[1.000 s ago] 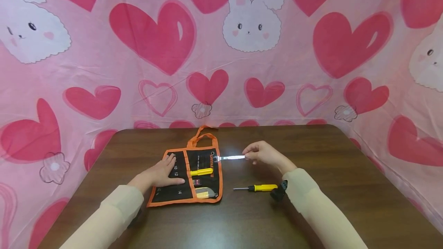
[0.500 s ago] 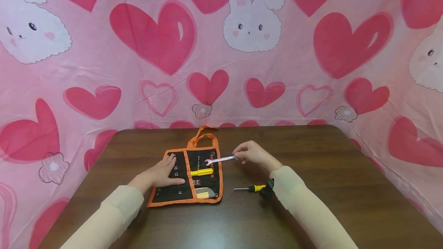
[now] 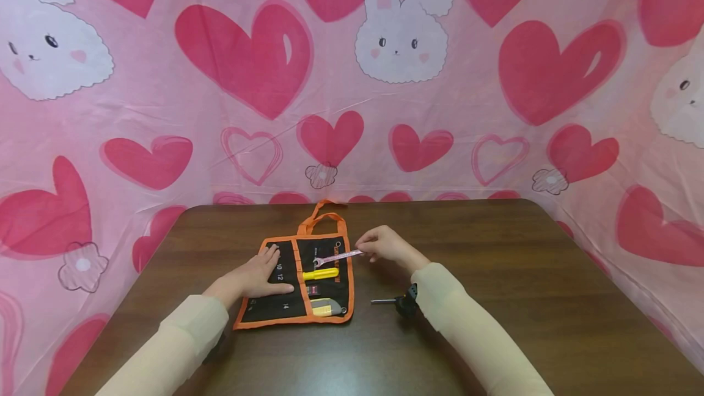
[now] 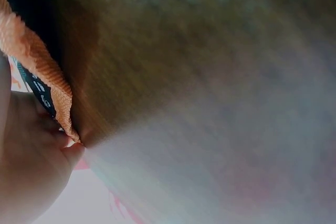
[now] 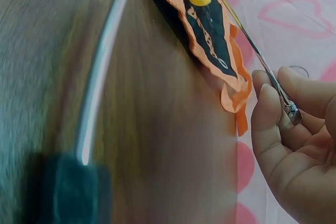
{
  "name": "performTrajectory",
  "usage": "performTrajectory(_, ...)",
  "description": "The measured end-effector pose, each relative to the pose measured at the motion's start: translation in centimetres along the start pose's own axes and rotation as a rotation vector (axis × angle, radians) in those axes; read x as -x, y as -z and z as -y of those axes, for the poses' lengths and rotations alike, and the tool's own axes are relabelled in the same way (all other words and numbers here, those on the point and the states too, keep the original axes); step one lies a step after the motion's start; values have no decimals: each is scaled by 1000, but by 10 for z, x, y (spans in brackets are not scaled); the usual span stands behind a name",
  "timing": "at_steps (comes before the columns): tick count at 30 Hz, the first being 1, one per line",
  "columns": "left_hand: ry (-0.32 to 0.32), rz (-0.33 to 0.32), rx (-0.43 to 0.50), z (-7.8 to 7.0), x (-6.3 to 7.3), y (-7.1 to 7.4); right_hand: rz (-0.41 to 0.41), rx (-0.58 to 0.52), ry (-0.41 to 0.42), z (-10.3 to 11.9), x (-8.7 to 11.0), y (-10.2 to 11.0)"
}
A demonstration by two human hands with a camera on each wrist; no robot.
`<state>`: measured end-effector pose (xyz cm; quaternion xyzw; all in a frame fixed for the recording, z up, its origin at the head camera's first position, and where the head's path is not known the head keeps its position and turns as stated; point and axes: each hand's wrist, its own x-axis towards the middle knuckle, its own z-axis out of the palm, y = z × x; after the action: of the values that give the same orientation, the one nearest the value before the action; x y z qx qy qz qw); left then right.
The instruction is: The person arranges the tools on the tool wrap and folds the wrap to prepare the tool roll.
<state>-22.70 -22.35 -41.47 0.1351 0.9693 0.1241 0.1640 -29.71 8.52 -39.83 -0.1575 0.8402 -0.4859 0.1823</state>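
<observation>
A black tool pouch (image 3: 266, 311) with orange edging lies unrolled on the table. My left hand (image 3: 255, 275) rests on its left half, fingers spread. Between thumb and fingertips my right hand (image 3: 387, 245) pinches one end of a silver wrench (image 3: 338, 256); its open-ended jaw overlaps the pouch's upper right half, pointing left toward the pocket edge. In the right wrist view the wrench (image 5: 252, 45) slants from the fingers toward the pouch. A yellow handle (image 3: 321, 274) sticks out of a pocket just below the wrench's jaw. Under it, a yellow-and-grey utility knife (image 3: 327, 307) sits in another pocket.
On the brown table (image 3: 352, 365), right of the pouch, lies a screwdriver (image 3: 382, 301), its handle hidden behind the right wrist's camera. Orange straps (image 3: 324, 217) extend from the pouch's far edge. A pink heart-print cloth (image 3: 467, 96) hangs behind the table.
My right hand has moved left with the wrench, carrying its jaw from the pouch's right edge to over the pouch. The wrist now covers the screwdriver's handle. My left hand has stayed put.
</observation>
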Motion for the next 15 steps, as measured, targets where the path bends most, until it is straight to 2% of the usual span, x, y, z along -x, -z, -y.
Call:
performTrajectory(9,0,0,5,0,1,0,2,13,-27,3,-5,-13)
performTrajectory(15,-1,-2,5,0,1,0,9,15,-18,5,-7,-20)
